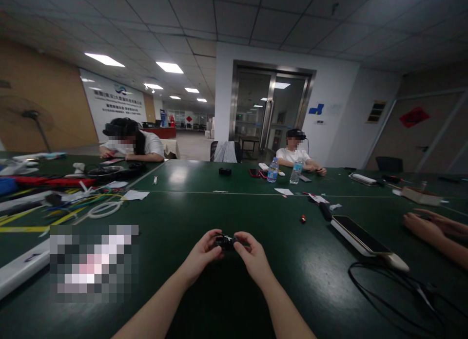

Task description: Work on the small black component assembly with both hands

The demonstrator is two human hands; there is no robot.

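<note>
A small black object (225, 242) with a shiny part is held between my two hands, just above the green table (204, 210). My left hand (205, 254) pinches its left end between thumb and fingers. On its right end, my right hand (250, 251) has its thumb and fingers closed. The object's exact kind is too small and dark to make out. Beyond my hands, toward the far side, lies a black case (224, 171). To the right of my right hand sits a small red and gold item (303, 219).
Cables and strips (106, 210) crowd the left side. Two bottles (272, 170) stand farther back. A phone on a white stand (360, 235) and a black cable (369, 285) lie at right. Another person's hands (427, 227) rest at the right edge; two people sit across.
</note>
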